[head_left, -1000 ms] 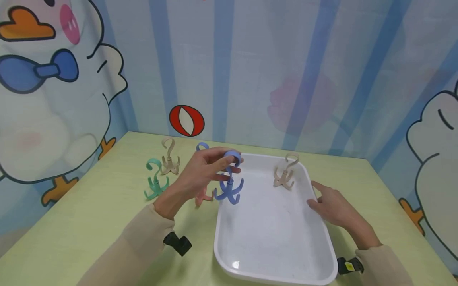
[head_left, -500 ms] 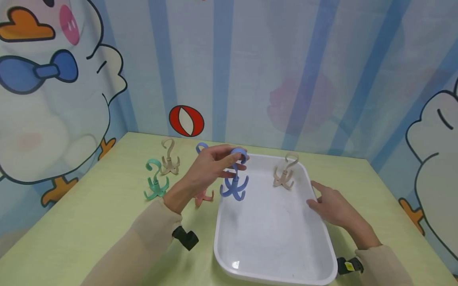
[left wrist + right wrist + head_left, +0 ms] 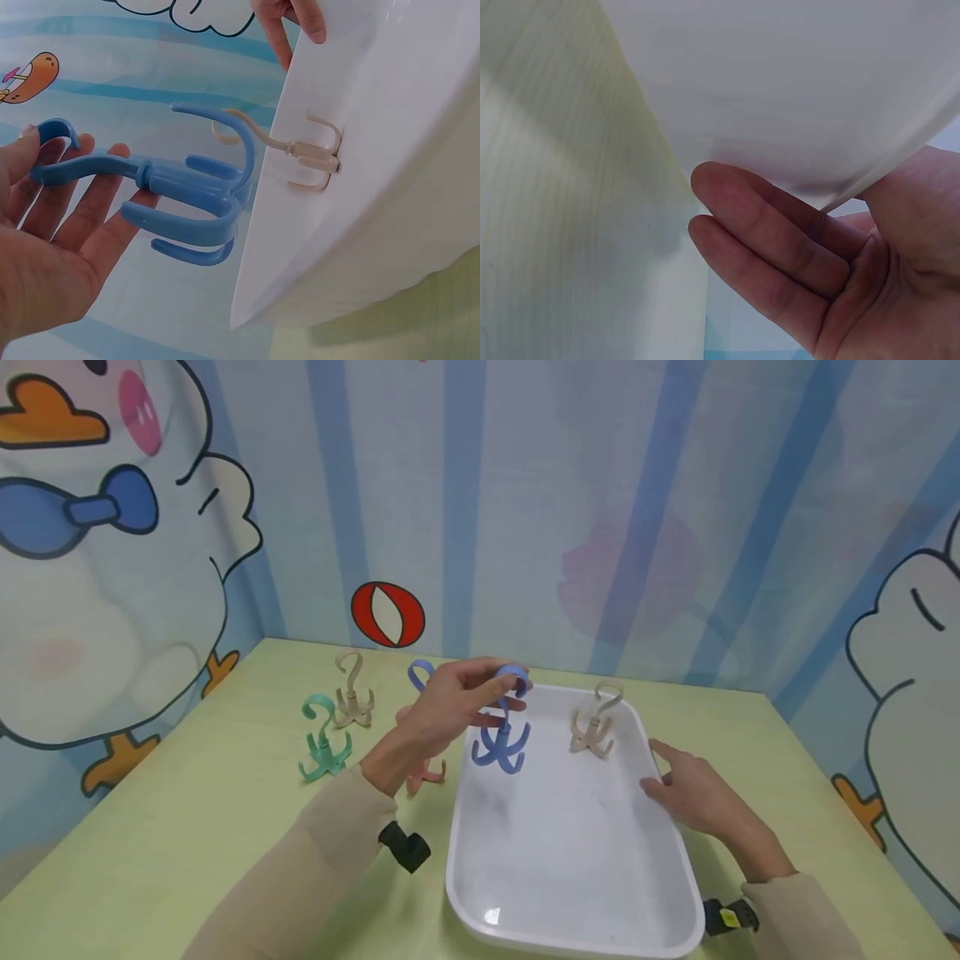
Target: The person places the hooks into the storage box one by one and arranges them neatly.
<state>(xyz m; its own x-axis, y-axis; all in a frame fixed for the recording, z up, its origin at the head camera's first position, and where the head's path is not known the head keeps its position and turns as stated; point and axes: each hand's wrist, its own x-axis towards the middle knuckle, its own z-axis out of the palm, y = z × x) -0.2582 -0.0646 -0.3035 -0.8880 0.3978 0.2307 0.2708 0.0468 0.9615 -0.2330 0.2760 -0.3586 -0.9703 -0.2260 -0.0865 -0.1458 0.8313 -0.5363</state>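
My left hand [image 3: 446,710] pinches the curved top of a blue four-pronged hanging hook [image 3: 504,745] between thumb and fingers. The hook hangs upright above the left side of a white tray [image 3: 573,860]; in the left wrist view its prongs [image 3: 199,195] stand apart from the tray. Inside the tray, near its far right corner, a beige hook [image 3: 591,735] stands on its prongs. My right hand [image 3: 693,789] holds the tray's right rim, thumb over the edge. In the right wrist view the fingers [image 3: 780,247] lie along the wall's outside.
Left of the tray stand a green hook [image 3: 325,752], another beige hook [image 3: 353,706], a pink hook [image 3: 426,775] and a second blue hook [image 3: 421,672], the last two partly behind my left hand. A cartoon-printed curtain [image 3: 510,527] backs the pale yellow table [image 3: 187,810].
My left hand has carried the blue hook to the right, from the tray's left rim to over its inside. My right hand keeps its place on the rim.
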